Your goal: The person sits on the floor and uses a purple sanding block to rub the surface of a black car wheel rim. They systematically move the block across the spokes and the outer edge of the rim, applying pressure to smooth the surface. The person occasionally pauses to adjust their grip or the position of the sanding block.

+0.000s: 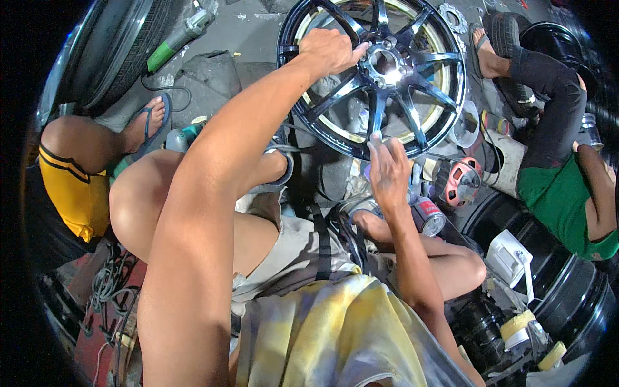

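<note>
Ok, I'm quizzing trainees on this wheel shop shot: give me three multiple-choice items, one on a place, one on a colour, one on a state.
1. Where does the left hand rest?
A. on a spoke beside the hub
B. on the spray can
C. on the tape rolls

2. What colour is the alloy wheel?
A. glossy black
B. matte white
C. red

3. How is the right hand?
A. closed round the can
B. fingertips on the wheel's lower rim
C. flat on the knee

Answers: 1 A, its fingers lie by the hub; 2 A, the spokes shine black; 3 B, the fingertips meet the rim, with no grip on anything.
</note>
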`<move>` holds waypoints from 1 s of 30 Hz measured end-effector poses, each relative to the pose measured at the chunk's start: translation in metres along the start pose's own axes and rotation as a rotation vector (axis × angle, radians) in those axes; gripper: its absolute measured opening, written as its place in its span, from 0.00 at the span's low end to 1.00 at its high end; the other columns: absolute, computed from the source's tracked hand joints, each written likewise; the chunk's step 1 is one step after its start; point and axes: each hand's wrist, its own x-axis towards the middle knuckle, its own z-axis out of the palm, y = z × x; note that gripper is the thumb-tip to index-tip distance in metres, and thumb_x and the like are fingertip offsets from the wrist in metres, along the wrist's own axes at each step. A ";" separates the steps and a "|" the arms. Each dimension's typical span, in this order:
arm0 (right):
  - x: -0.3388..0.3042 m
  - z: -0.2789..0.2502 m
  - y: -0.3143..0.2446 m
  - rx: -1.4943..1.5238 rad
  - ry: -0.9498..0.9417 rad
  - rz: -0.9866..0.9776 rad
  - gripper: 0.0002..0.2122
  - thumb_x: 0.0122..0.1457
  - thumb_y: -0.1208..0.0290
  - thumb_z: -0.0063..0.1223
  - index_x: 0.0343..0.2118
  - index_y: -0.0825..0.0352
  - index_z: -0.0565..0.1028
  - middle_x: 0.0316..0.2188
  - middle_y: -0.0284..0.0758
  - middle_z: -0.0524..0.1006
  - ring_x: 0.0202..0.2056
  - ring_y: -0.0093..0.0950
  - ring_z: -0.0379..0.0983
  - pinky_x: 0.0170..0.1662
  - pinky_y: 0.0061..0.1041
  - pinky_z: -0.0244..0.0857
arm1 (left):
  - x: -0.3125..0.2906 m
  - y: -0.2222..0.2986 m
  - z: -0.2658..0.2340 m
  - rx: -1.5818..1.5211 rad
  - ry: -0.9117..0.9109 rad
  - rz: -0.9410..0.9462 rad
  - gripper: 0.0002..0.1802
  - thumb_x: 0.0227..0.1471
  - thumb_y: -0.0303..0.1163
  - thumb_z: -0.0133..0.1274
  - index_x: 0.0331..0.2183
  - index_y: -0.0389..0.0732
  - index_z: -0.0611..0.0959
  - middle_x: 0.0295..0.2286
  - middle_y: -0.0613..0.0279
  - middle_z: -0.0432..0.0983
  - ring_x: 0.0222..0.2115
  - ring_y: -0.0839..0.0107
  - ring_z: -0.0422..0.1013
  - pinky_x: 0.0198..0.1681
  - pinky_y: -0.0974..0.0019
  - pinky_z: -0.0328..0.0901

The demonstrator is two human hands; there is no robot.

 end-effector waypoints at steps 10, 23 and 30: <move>0.004 0.001 0.004 -0.068 0.031 -0.012 0.07 0.57 0.81 0.56 0.39 0.74 0.77 0.29 0.45 0.68 0.32 0.44 0.69 0.35 0.39 0.65 | -0.003 -0.002 0.003 -0.052 0.015 -0.014 0.43 0.63 0.63 0.32 0.33 0.34 0.88 0.35 0.41 0.82 0.39 0.46 0.79 0.45 0.49 0.72; 0.000 0.014 0.004 0.089 0.219 0.084 0.09 0.57 0.81 0.55 0.42 0.73 0.77 0.30 0.44 0.71 0.34 0.45 0.72 0.38 0.41 0.68 | -0.001 -0.004 -0.004 0.135 -0.032 0.091 0.40 0.64 0.59 0.37 0.30 0.29 0.84 0.34 0.38 0.80 0.39 0.43 0.77 0.45 0.49 0.71; 0.037 0.017 0.030 0.022 0.287 0.074 0.09 0.56 0.75 0.60 0.39 0.69 0.80 0.32 0.42 0.75 0.35 0.42 0.73 0.38 0.39 0.67 | -0.041 0.000 -0.007 0.256 0.300 0.737 0.27 0.60 0.34 0.51 0.57 0.32 0.70 0.51 0.47 0.69 0.54 0.51 0.66 0.59 0.53 0.60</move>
